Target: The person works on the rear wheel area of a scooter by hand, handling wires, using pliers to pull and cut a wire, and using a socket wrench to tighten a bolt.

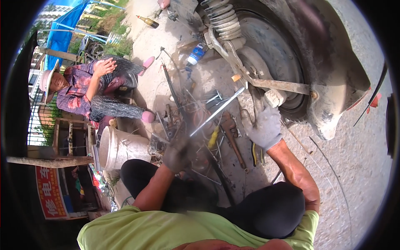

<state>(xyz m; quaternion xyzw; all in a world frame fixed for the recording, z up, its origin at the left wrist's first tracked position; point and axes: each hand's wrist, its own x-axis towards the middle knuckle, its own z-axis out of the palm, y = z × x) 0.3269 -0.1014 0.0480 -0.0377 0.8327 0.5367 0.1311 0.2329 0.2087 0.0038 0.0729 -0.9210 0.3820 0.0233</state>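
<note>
My left hand, in a dark glove and smeared by motion, is closed at the lower end of a long silver metal rod. Its handle end is lost in the blur, and its far tip points up and right to the wheel's metal arm. In a grey glove, my right hand reaches up beside the wheel hub, thumb and fingers apart. Its fingertips are close to the pale block-like part under that arm; whether they touch is unclear. The wheel has a large dusty drum and a coil spring.
Loose tools lie on the ground between my legs and the wheel, among them a rusty wrench and a yellow-handled tool. A white bucket stands at left, near a seated person. Bottles lie farther off.
</note>
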